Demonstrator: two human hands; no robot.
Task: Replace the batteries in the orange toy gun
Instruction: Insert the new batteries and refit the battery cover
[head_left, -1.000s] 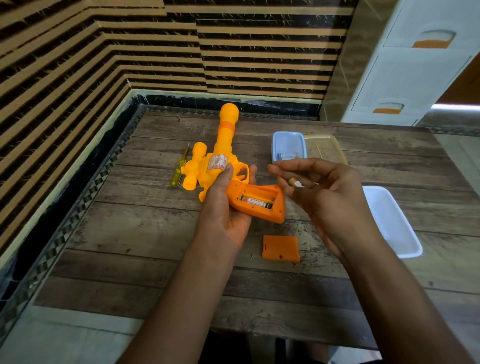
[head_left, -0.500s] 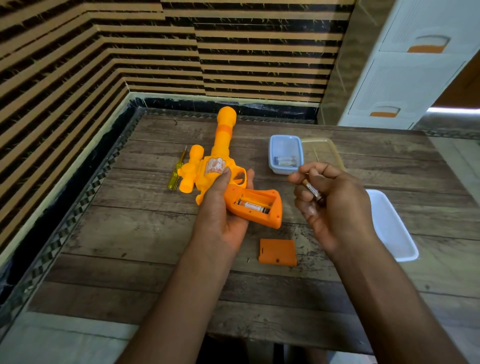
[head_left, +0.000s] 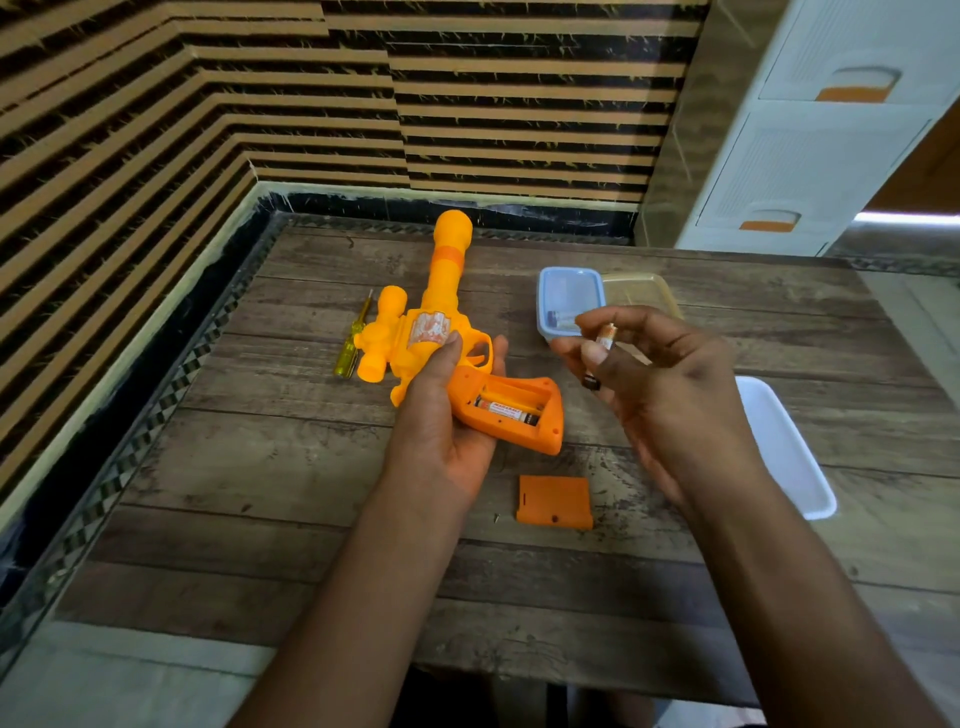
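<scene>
My left hand (head_left: 441, 415) grips the orange toy gun (head_left: 431, 332) around its body, barrel pointing away, handle toward the right. The handle's battery compartment (head_left: 514, 408) is uncovered and one battery (head_left: 506, 410) lies in it beside a bare slot. My right hand (head_left: 660, 384) pinches a second battery (head_left: 602, 338) between thumb and fingers, held just right of the handle and above the table. The orange battery cover (head_left: 555, 501) lies flat on the table below the gun, with a small screw (head_left: 496, 517) at its left.
A yellow-handled screwdriver (head_left: 350, 345) lies left of the gun. A small blue container (head_left: 569, 291) holding batteries and a tan lid (head_left: 641, 291) sit behind my right hand. A white lid (head_left: 784, 447) lies at right. Striped walls border the wooden table (head_left: 260, 467).
My right hand turned the battery in its fingers, raising it more upright, and shifted slightly toward the blue container. The left hand and gun stayed put.
</scene>
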